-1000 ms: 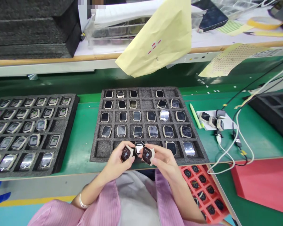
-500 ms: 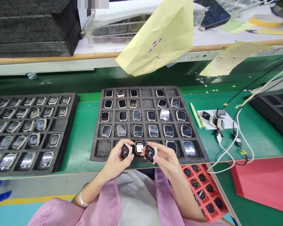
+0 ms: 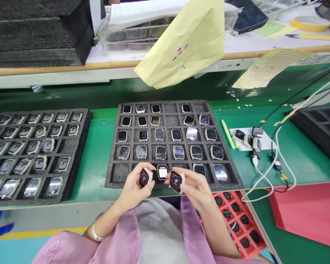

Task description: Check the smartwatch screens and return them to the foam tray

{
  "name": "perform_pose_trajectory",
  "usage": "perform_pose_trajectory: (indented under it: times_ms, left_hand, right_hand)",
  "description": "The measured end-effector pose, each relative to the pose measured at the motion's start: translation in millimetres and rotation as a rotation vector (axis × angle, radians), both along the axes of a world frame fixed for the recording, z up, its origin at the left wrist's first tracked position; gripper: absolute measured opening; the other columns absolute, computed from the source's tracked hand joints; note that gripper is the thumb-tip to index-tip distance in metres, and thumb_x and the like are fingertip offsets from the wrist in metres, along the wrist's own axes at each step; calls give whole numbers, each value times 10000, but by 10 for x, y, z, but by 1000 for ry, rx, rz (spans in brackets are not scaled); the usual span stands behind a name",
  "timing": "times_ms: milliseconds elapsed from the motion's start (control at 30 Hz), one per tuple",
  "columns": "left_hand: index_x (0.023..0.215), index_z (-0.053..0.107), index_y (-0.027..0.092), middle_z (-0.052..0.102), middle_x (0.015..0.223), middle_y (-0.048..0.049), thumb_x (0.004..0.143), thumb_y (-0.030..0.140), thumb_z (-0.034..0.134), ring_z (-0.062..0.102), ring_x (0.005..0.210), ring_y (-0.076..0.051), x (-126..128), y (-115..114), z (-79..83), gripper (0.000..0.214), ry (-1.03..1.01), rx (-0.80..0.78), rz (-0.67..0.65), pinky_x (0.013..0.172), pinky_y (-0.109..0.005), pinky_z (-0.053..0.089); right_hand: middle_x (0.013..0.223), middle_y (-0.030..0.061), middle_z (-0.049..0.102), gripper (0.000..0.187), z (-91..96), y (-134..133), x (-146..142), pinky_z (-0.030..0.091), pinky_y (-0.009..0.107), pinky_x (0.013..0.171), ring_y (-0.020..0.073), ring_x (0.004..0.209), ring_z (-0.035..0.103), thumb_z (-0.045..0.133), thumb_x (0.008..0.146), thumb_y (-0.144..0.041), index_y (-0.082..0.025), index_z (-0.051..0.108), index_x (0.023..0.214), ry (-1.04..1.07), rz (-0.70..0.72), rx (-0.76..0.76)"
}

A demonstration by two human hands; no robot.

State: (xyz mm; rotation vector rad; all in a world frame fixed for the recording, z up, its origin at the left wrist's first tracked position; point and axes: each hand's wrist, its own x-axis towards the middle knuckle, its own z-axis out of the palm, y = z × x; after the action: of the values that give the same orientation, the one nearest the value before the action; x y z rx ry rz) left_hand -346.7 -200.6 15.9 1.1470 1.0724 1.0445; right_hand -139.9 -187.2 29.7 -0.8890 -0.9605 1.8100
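A smartwatch case (image 3: pixel 144 178) without a strap is pinched in my left hand (image 3: pixel 134 187), its dark lit screen facing up and left. My right hand (image 3: pixel 195 185) grips a second smartwatch (image 3: pixel 176 181) by its edges, with small light marks on the dark display. Between the two hands, a third watch (image 3: pixel 162 171) with a white lit screen lies in a front-row compartment of the grey foam tray (image 3: pixel 114 161). Several more watches with dark screens sit in that tray's compartments. My hands cover part of its front row.
To the left, another foam tray (image 3: pixel 81 146) holds several watches. At right are a green pen (image 3: pixel 228 135), a white pad (image 3: pixel 243 146) with several watches, and white cables (image 3: pixel 283 154). A red tray (image 3: pixel 240 209) of round dark parts stands below the bench edge. Yellow paper (image 3: pixel 187 44) hangs from the shelf.
Both hands keep their watches. The left watch has shifted slightly left and the right one slightly right, widening the gap over the white-screened watch.
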Motion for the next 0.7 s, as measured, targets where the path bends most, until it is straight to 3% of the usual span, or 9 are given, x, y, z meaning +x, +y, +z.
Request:
perform_pose_trajectory:
  times_ms: [133, 300, 500, 700]
  left_hand:
    - [1150, 486, 213, 467, 789, 38, 840, 189, 605, 442, 564, -63, 26, 15, 11, 333, -15, -52, -18, 532, -180, 386]
    - [1291, 400, 212, 535, 833, 4, 882, 260, 562, 524, 594, -90, 13, 33, -16, 442, -190, -120, -112, 548, -208, 467]
    - [1288, 436, 191, 576, 1033, -81, 892, 263, 514, 621, 891, -202, -37, 42, -4, 409, -324, -190, -136, 727, -321, 554]
    - [1272, 462, 189, 612, 1057, -89, 864, 206, 516, 630, 947, -226, -25, 51, -1, 411, -337, -202, -131, 751, -337, 566]
  right_hand:
    - [1074, 91, 714, 388, 7, 16, -14, 515, 445, 912, 290, 972, 680, 732, 797, -299, -242, 667, 1176, 10, 31, -22]
    - [1176, 105, 671, 463, -6, 42, -16, 455, 486, 988, 303, 1092, 624, 693, 834, -309, -233, 588, 1278, -7, 46, -67]
    - [1230, 89, 644, 503, -67, 28, 8, 425, 476, 1025, 291, 1151, 588, 688, 846, -275, -266, 535, 1326, -51, -3, -28]
    - [1215, 88, 653, 489, -60, -23, -54, 457, 441, 996, 280, 1120, 609, 659, 861, -261, -261, 528, 1332, -102, -81, 1]
